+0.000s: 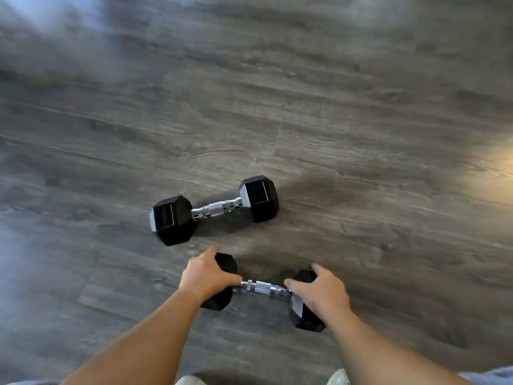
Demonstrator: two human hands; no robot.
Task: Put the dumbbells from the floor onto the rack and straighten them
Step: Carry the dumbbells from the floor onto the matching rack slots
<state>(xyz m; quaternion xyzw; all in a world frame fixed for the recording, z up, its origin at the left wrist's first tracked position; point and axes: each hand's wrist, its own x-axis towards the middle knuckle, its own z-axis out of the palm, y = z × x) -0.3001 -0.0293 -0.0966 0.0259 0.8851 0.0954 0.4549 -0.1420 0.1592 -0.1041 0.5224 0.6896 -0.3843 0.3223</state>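
Note:
Two black hex dumbbells with chrome handles lie on the grey wood floor. The near dumbbell (262, 289) is under both my hands. My left hand (206, 276) grips its left head, fingers curled over the top. My right hand (319, 291) grips its right head the same way. The chrome handle shows between the hands. The far dumbbell (215, 209) lies untouched just beyond, slanted with its right head farther away. No rack is in view.
Grey wood-plank floor (333, 120) fills the view on all sides. The tips of my pale shoes (337, 377) show at the bottom edge. A warm light patch lies at the right edge.

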